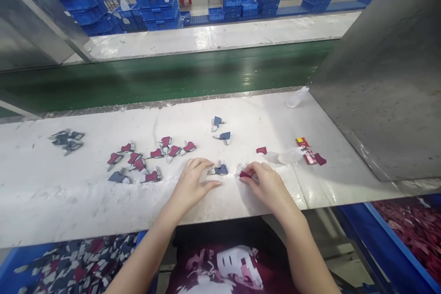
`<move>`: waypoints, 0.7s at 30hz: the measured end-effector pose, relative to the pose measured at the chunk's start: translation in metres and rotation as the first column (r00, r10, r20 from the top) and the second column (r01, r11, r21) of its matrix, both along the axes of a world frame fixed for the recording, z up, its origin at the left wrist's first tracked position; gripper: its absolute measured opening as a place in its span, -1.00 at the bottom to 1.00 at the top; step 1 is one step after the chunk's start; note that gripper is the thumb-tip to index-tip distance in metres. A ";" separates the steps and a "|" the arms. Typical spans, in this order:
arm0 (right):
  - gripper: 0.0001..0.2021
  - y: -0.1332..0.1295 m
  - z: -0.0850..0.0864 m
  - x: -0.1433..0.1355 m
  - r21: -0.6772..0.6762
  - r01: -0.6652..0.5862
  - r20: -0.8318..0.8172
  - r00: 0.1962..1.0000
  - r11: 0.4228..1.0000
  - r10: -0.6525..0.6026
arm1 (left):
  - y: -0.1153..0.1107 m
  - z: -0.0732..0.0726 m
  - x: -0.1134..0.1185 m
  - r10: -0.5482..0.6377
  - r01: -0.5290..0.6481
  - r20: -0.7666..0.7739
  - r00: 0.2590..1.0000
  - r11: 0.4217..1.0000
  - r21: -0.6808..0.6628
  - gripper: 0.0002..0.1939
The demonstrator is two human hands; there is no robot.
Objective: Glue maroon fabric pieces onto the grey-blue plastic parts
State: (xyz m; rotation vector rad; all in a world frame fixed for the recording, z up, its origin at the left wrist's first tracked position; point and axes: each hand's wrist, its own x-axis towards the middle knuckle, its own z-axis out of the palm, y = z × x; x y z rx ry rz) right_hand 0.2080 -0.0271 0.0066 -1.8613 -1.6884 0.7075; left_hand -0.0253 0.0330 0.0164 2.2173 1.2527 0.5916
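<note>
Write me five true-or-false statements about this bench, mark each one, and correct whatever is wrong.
1. The right hand holds a red piece at its fingertips. True.
2. The left hand is clenched into a fist. False: the left hand has its thumb and fingers apart, beside a blue piece.
3. The red packet lies to the left of the left hand. False: the red packet lies beyond and to the right of the right hand.
4. The bin at the lower right is blue. True.
5. The strip running across beyond both hands is yellow. False: the strip is green.
</note>
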 end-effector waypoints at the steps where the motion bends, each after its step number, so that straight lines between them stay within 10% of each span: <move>1: -0.81 -0.001 0.001 -0.001 0.000 0.004 -0.027 1.000 1.000 -0.004 | -0.005 -0.006 0.002 0.020 -0.020 0.008 1.000 1.000 0.007 -0.62; 5: -0.86 -0.007 -0.001 -0.004 0.050 0.075 -0.257 0.964 0.996 -0.060 | -0.012 -0.021 0.012 0.109 -0.113 0.074 0.991 0.992 0.055 -0.82; 14: -0.70 -0.014 0.014 -0.041 -0.092 0.297 -0.783 0.568 0.950 -0.253 | -0.034 -0.011 0.025 0.249 -0.227 0.307 0.919 0.968 -0.106 -0.82; 21: -0.83 -0.022 0.022 -0.058 0.026 0.345 -0.775 0.600 0.938 -0.199 | -0.047 0.004 0.028 0.265 -0.275 0.407 0.874 0.961 -0.034 -0.80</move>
